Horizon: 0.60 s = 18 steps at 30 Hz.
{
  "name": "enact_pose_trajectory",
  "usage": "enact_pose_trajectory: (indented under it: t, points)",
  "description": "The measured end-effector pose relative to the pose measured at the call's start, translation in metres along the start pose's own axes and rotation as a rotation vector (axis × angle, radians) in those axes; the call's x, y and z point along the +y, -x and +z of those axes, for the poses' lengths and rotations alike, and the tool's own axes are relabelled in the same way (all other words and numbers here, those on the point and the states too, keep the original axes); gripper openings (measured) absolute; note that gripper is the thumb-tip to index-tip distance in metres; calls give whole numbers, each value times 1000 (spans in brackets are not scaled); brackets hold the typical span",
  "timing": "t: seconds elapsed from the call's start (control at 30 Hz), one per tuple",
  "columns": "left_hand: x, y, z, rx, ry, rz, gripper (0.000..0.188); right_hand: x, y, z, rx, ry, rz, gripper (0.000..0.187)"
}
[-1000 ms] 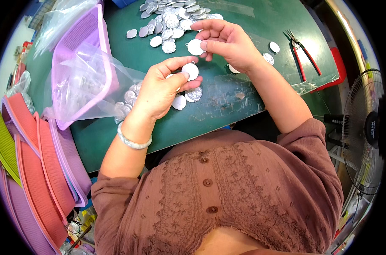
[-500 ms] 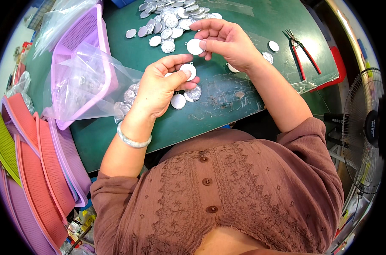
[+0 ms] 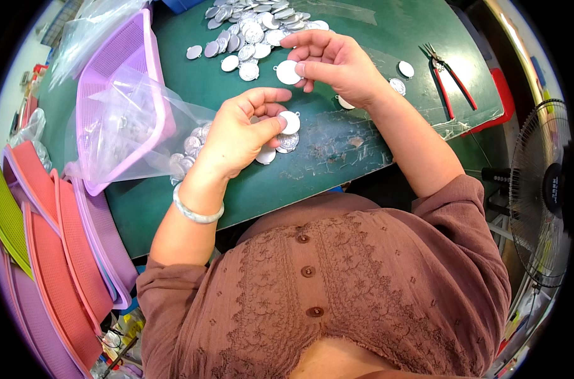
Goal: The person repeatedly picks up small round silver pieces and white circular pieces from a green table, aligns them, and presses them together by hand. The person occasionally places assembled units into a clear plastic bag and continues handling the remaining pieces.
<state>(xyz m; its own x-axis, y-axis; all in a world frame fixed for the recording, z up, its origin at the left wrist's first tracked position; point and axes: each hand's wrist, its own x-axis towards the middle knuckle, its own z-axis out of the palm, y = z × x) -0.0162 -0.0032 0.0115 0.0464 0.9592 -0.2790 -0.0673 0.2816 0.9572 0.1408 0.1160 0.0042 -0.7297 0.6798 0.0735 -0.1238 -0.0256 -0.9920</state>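
Between thumb and fingers, my left hand (image 3: 236, 136) pinches a round silver medallion (image 3: 290, 123) with a small loop on its rim. Farther off and to the right, my right hand (image 3: 337, 66) grips another medallion (image 3: 287, 72), its plain side up and loop pointing left. Two loose ones, a plain medallion (image 3: 266, 155) and a patterned medallion (image 3: 289, 143), lie on the green table just beneath my left hand. One more medallion (image 3: 345, 102) shows partly under my right wrist. Beyond both hands spreads a heap of medallions (image 3: 254, 31), some plain, some embossed.
A clear plastic bag (image 3: 132, 110) with medallions (image 3: 189, 151) at its mouth lies over a purple basket (image 3: 85, 107) on the left. Stacked baskets (image 3: 72, 252) stand beside the table. Red-handled pliers (image 3: 448, 79) lie at the right, near a fan (image 3: 539, 189).
My left hand has drawn slightly toward me, away from the right hand, and its medallion has turned and moved lower. My right hand has barely shifted, still gripping its medallion.
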Motion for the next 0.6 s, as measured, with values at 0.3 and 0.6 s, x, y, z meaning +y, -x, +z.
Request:
enact_pose_trajectory:
  t: [0.3,0.6]
  points:
    - [-12,-3,-4,37,-416,165,19,1,1,2,-59,-40,15,33]
    - [-9,-5,2,241,-103,213,20,1,3,7,-148,-65,-24,36]
